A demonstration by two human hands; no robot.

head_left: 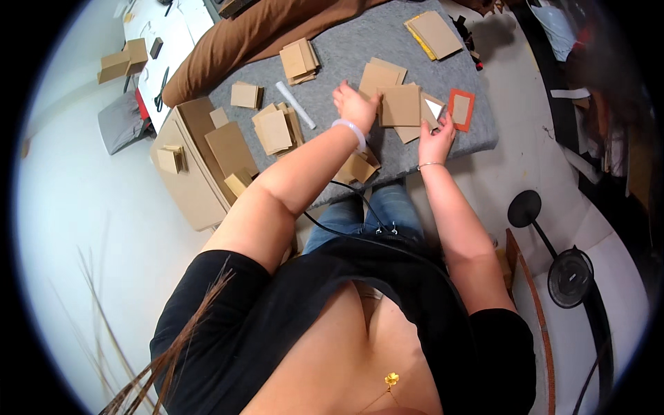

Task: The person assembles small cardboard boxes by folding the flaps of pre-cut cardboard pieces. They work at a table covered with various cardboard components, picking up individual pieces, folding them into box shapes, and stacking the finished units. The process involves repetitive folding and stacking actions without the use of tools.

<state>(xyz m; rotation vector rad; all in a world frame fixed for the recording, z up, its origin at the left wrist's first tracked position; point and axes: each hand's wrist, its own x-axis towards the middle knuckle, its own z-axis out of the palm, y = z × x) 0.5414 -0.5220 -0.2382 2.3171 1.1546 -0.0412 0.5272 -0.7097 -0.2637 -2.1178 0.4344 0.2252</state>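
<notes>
My left hand (pixel 356 109) is over the grey felt-covered table, its thumb and fingers apart, with nothing seen between them. The thumb is beside the left edge of a square brown board (pixel 400 106), which lies over other boards. My right hand (pixel 436 142) pinches at the lower edge of a small white triangular piece (pixel 434 108) on a brown board to the right; its exact kind cannot be made out. Just right of those fingers lies an orange-red rectangle (pixel 460 111) with a smaller brown piece at its middle.
Stacks of brown board (pixel 299 59) lie about the table, near a whitish stick (pixel 295 105). At the far right is a board stack with yellow (pixel 433 34). Brown cloth (pixel 228 48) lines the back left edge; a cardboard box (pixel 190 166) stands left. A black round-topped stand (pixel 570 277) is right.
</notes>
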